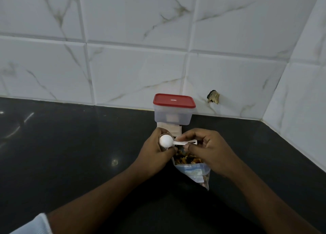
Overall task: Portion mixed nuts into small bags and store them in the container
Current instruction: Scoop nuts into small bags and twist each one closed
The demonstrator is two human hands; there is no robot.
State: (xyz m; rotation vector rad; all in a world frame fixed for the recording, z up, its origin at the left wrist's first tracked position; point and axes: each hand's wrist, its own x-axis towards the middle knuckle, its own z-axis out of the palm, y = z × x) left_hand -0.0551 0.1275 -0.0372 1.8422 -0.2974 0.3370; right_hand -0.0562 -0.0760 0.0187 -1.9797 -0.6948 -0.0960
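My left hand [157, 150] grips a small brown paper bag [163, 133], of which only the open top shows above my fingers. My right hand [206, 149] pinches the handle of a white plastic scoop [166, 140], whose upturned round bowl sits over the small bag's mouth. Below my hands lies a clear plastic bag of mixed nuts [189, 161], open at the top. A clear container with a red lid [173, 109] stands shut against the wall behind them.
Flat brown paper bags [173, 129] lie in a stack just in front of the container. The black countertop [70, 154] meets a white marble-tiled wall [123, 57] at the back and on the right. A chipped hole [213, 97] marks the wall tile.
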